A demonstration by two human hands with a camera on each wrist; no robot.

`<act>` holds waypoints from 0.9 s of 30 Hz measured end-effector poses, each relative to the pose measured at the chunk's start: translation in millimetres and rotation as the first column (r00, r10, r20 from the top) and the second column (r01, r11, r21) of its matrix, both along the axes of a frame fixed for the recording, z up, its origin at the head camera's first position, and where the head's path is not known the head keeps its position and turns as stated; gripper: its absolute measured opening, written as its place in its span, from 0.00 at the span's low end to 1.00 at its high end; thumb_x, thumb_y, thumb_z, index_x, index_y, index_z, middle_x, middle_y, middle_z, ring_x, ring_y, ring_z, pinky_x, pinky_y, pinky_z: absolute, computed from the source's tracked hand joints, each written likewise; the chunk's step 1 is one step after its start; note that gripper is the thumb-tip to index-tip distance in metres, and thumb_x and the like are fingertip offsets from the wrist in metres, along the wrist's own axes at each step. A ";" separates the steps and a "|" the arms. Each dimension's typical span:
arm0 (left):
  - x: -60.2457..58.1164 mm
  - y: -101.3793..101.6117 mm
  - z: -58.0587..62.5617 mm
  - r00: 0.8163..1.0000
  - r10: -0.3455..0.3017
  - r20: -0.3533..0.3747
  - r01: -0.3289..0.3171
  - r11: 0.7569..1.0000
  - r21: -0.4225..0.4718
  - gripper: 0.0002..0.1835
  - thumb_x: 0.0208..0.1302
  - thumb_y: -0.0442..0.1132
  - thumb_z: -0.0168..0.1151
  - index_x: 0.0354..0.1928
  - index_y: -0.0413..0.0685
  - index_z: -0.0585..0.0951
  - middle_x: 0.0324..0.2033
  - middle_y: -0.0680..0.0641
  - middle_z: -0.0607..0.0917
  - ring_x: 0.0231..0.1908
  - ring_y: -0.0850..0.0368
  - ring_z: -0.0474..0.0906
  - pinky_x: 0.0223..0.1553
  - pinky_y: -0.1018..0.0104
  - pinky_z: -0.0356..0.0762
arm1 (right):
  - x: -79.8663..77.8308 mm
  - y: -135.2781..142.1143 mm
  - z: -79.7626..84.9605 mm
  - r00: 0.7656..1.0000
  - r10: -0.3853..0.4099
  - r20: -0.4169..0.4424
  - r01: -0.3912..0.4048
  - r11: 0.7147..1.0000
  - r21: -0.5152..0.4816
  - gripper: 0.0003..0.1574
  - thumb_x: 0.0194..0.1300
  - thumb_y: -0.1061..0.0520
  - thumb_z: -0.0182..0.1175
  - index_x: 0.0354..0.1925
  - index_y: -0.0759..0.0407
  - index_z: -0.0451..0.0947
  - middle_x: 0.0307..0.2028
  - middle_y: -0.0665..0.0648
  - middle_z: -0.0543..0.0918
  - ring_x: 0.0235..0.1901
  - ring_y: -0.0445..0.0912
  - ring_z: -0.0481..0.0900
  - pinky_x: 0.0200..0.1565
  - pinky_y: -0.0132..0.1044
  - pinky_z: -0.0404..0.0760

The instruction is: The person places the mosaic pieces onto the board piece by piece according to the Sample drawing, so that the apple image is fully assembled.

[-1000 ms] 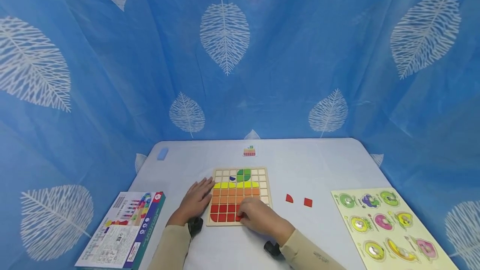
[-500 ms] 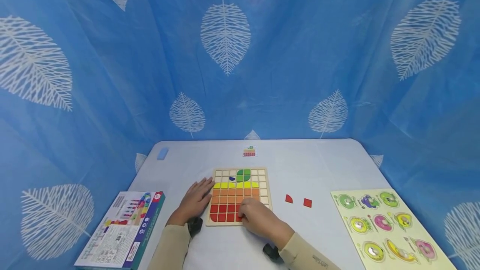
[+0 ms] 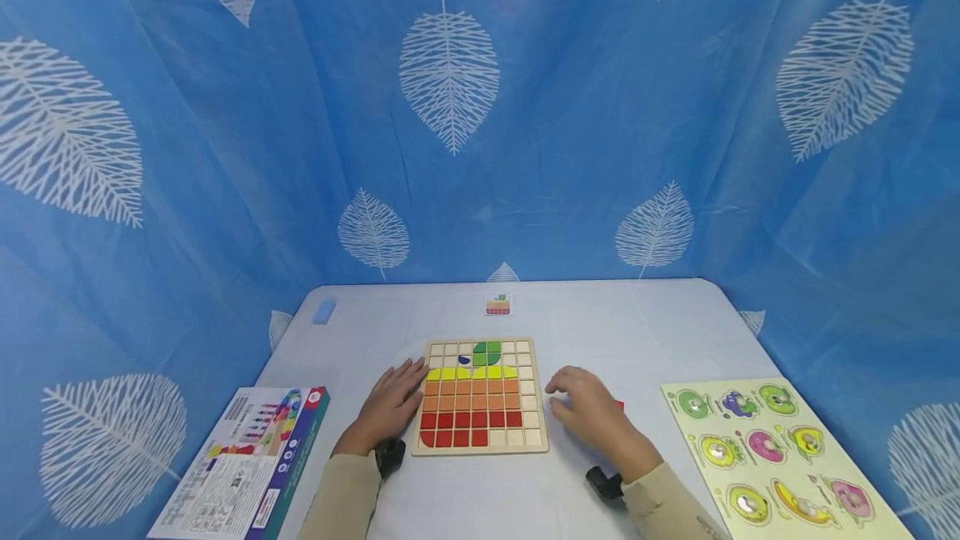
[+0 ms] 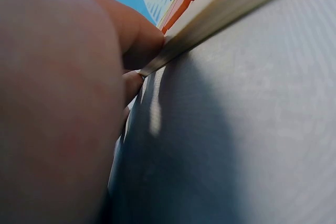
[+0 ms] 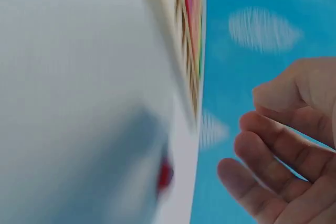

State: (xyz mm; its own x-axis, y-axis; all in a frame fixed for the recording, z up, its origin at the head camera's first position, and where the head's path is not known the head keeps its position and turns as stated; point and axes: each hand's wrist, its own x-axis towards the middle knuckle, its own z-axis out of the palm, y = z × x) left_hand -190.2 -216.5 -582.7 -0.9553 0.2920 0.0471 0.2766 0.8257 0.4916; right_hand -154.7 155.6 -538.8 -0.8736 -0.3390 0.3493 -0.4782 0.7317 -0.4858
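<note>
In the head view my left hand (image 3: 386,405) lies with its fingers stretched along the left edge of a wooden grid board (image 3: 531,420). The left wrist view shows those fingertips right at the board's side. Red tiles (image 3: 453,421), orange tiles (image 3: 465,392) and yellow tiles (image 3: 478,373) fill rows of the grid. Above them sit green tiles (image 3: 487,352) and one small dark blue piece (image 3: 464,360). My right hand (image 3: 592,415) hovers right of the board, fingers loosely bent and holding nothing. Past it peeks a red tile (image 3: 619,406); the right wrist view has a blurred red piece (image 5: 165,174) on the table.
A small pattern card (image 3: 498,305) and a blue block (image 3: 324,312) lie at the back of the white table. On the left is a printed box (image 3: 240,465); on the right, a fruit puzzle board (image 3: 780,457). A blue curtain hangs behind.
My right hand has left the board's lower rows and moved right, over the loose red pieces. A red tile now shows where its fingers were. The left hand stays put.
</note>
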 end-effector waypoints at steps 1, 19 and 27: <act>0.0 0.4 0.1 1.000 0.001 0.001 -0.001 1.000 0.000 0.29 0.80 0.45 0.56 0.78 0.47 0.70 0.78 0.46 0.65 0.80 0.44 0.51 0.78 0.43 0.44 | -1.6 11.9 0.6 0.999 -0.032 0.018 0.031 0.999 0.009 0.11 0.57 0.70 0.72 0.38 0.59 0.87 0.40 0.50 0.85 0.42 0.47 0.84 0.48 0.47 0.86; -4.9 1.1 -1.5 1.000 0.005 -0.001 -0.005 1.000 -0.014 0.29 0.80 0.47 0.55 0.79 0.48 0.70 0.79 0.46 0.65 0.80 0.45 0.50 0.78 0.42 0.44 | 5.6 82.5 -6.5 0.955 -0.187 0.231 0.144 0.971 0.192 0.16 0.53 0.70 0.74 0.32 0.51 0.82 0.33 0.48 0.75 0.34 0.45 0.74 0.42 0.45 0.82; -2.7 0.2 -1.3 1.000 0.001 0.007 -0.001 1.000 -0.011 0.29 0.81 0.46 0.56 0.78 0.48 0.70 0.78 0.46 0.65 0.80 0.45 0.51 0.78 0.42 0.43 | 6.0 66.5 -7.2 0.977 -0.120 0.178 0.108 0.991 0.076 0.17 0.49 0.71 0.71 0.27 0.50 0.80 0.29 0.44 0.74 0.30 0.41 0.72 0.35 0.38 0.78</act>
